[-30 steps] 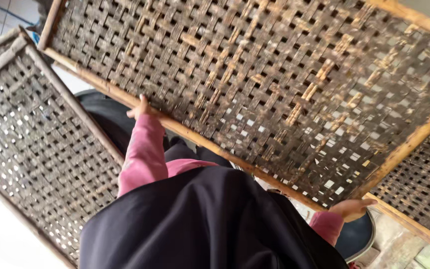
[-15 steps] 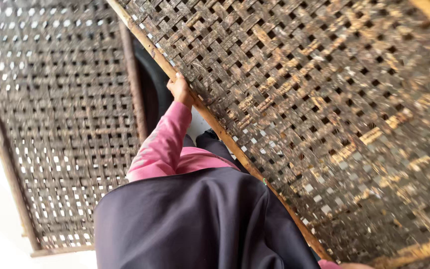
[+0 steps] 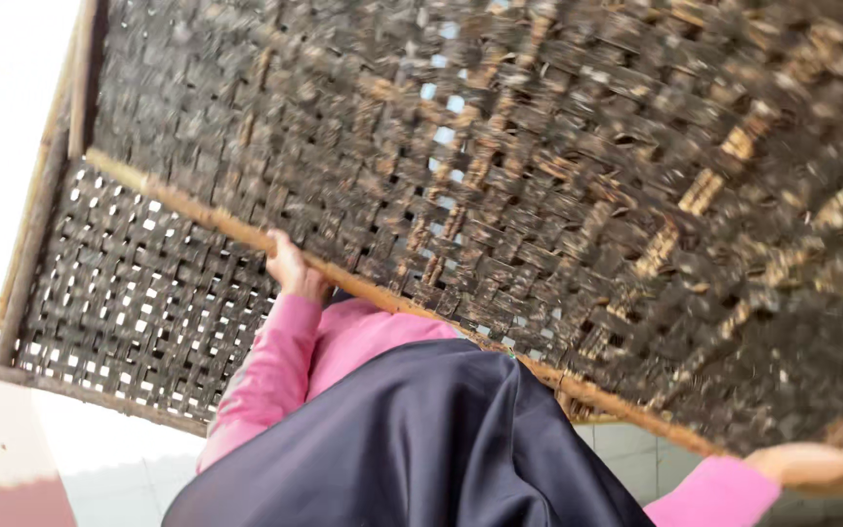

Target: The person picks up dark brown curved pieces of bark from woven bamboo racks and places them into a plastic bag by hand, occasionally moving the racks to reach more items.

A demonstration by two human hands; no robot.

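Observation:
I hold up a large dark woven bamboo tray (image 3: 558, 195) with a pale bamboo rim; it fills most of the view and is blurred. My left hand (image 3: 290, 268), in a pink sleeve, grips the near rim from below. At the lower right corner of that rim my right hand (image 3: 812, 464) is closed on it, its fingers partly out of view. My dark garment (image 3: 412, 439) fills the bottom centre.
A second woven bamboo tray (image 3: 139, 312) with a wooden frame lies behind and to the left, under the held one. Pale tiled floor (image 3: 109, 468) shows beneath it. Bright light washes out the upper left.
The held tray has swung closer and more level across the view. The view has shifted, so the second tray now sits lower left. Both hands keep their hold on the rim.

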